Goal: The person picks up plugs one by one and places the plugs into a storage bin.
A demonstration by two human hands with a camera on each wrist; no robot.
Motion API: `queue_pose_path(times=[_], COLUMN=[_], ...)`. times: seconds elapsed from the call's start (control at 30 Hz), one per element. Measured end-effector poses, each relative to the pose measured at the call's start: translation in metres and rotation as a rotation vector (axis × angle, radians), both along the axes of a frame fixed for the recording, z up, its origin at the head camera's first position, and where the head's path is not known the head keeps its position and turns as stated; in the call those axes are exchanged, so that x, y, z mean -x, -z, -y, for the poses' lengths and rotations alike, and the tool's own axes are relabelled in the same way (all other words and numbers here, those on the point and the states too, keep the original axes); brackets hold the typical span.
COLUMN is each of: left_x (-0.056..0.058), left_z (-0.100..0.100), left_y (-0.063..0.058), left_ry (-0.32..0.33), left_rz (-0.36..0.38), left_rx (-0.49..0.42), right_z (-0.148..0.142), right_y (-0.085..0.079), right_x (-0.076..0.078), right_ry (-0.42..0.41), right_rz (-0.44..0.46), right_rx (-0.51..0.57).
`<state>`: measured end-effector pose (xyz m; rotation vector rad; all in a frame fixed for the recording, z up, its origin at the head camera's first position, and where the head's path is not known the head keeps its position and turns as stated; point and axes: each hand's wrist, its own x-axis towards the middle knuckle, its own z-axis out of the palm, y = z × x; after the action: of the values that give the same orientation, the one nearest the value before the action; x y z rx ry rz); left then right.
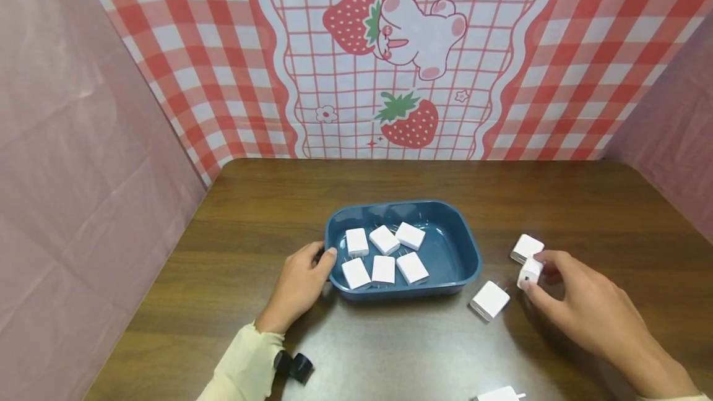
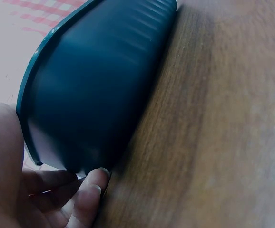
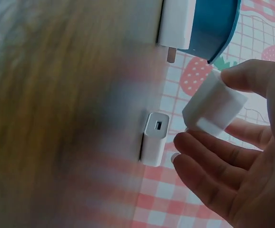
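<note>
A blue rectangular tray [image 1: 453,258] stands on the table with several white USB charger plugs inside, such as one charger [image 1: 357,242] at its left end. My left hand [image 1: 298,283] grips the tray's left end, thumb at the rim and fingers against the outer wall. In the left wrist view, fingertips [image 2: 87,197] press low on that wall. To the right of the tray, my right hand [image 1: 590,302] pinches another white charger [image 1: 530,272] between thumb and fingers, raised above the table in the right wrist view. Beside it lie two chargers, one behind [image 1: 526,247] and one nearer the tray [image 1: 490,301].
One more charger [image 1: 499,394] lies at the front edge of the head view, partly cut off. A black device [image 1: 294,366] sits at the left wrist. The wooden table [image 1: 267,190] ends at a checked strawberry cloth [image 1: 223,67] at the back; pink cloth hangs at both sides.
</note>
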<state>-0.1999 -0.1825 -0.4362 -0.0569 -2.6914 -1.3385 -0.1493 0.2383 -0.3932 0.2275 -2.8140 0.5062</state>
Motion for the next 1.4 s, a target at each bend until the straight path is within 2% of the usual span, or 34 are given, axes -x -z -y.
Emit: queue_pose_path(times=[0.47, 0.73, 0.97, 1.27, 1.4], left_x=[0.000, 0.001, 0.001, 0.002, 0.002], left_z=[0.000, 0.000, 0.001, 0.001, 0.002], left_y=[-0.001, -0.001, 0.000, 0.000, 0.000], left_ry=[-0.001, 0.004, 0.006, 0.015, 0.008], left_rz=[0.015, -0.001, 0.004, 0.021, 0.020], left_rx=[0.004, -0.002, 0.002, 0.011, 0.008], right_z=[0.018, 0.037, 0.063, 0.092, 0.105], right_y=[-0.011, -0.023, -0.044, -0.067, -0.075], right_x=[0.006, 0.016, 0.025, 0.038, 0.045], right_ry=[-0.070, -0.136, -0.221, -0.273, -0.302], right_rz=[-0.136, -0.218, -0.205, -0.109, -0.106], right_rx=[0.089, 0.059, 0.039, 0.021, 0.002])
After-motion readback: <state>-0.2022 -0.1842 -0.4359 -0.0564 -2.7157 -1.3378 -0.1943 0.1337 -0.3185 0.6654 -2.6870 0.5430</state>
